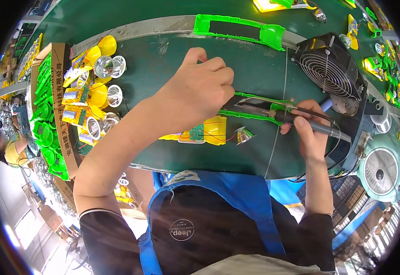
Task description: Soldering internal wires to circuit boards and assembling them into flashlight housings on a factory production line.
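The person's right hand (311, 133) has its grip closed around the dark handle of a soldering iron (300, 120), whose metal tip reaches leftward onto a long green plastic housing (259, 109) lying on the dark green tabletop (172, 68). The left hand (200, 89) is curled over the left end of that housing, fingers bent down; whether it pinches something small or merely presses the part flat cannot be told.

The housing sits a little right of centre, between the two hands. Its long axis runs nearly left to right, tilted slightly so the right end lies nearer the person. The iron follows almost the same line, its tip pointing left and its cord end pointing right toward the fan (329, 64).

The main risk, judging from this arrangement, is heat. The tip rests close to the green plastic rim, and a small slip of the right hand could scorch or melt it. The left fingers are also near the tip, so a jolt could burn them. Just near of the housing lie a yellow shell with a small circuit board (200, 132) and thin red wires, and a silver reflector cone (244, 135). A sweep of either forearm could drag these wires or knock the cone away.
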Demonstrator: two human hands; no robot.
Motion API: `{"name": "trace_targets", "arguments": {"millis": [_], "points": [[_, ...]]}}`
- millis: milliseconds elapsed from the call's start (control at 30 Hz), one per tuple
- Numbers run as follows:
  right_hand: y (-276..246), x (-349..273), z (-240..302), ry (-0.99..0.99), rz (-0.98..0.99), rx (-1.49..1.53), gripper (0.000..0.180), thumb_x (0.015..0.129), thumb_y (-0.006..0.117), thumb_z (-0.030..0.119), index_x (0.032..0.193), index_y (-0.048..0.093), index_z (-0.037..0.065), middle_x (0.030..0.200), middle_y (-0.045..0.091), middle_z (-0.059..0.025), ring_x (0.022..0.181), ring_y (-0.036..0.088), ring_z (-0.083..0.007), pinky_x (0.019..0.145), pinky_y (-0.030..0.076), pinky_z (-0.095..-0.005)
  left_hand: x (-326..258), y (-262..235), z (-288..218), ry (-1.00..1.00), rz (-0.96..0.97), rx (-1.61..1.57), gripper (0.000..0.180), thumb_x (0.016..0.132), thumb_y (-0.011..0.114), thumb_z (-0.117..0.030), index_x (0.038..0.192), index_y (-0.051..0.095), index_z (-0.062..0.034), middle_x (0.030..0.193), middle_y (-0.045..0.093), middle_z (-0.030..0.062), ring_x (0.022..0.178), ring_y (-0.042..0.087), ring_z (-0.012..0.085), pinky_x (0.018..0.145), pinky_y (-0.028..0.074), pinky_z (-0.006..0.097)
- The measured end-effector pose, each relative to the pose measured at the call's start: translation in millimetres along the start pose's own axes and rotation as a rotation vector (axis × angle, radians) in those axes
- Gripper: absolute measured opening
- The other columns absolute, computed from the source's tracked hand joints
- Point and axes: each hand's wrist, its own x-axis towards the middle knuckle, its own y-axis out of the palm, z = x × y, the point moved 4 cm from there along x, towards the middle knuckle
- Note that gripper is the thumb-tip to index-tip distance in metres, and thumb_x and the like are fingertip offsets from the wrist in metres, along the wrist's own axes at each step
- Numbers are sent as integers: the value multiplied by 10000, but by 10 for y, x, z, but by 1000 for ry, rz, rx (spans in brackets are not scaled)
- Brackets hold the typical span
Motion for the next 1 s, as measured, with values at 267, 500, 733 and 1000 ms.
{"name": "trace_targets", "arguments": {"millis": [267,500,733,1000], "points": [[-72,-114,-78,-127,-81,76,297,972,700,167,1108,560,-56,925,705,-175,814,713,-213,778,592,-346,-3,12,-10,10,37,40,96,755,746,-93,761,663,-140,930,595,-29,1029,587,153,973,380,438],[-224,-275,26,-198,-132,43,316,963,717,191,1110,573,-50,927,713,-170,840,715,-207,805,585,-335,24,-39,-36,23,-41,-3,39,785,708,-102,753,700,-124,844,589,-4,947,592,179,968,387,434],[-225,-323,-66,-183,-143,38,292,964,706,169,1114,581,-48,949,716,-167,843,712,-197,803,582,-329,19,-45,-9,44,7,-22,23,807,716,-114,809,719,-137,881,592,5,948,594,180,965,395,421],[-255,-313,-5,-393,-221,-7,345,984,689,245,1154,575,-32,1028,705,-172,904,700,-219,919,515,-359,-390,-339,-299,-230,-283,-138,226,709,827,-155,857,657,-145,1043,573,13,1058,552,263,942,398,460]]}}
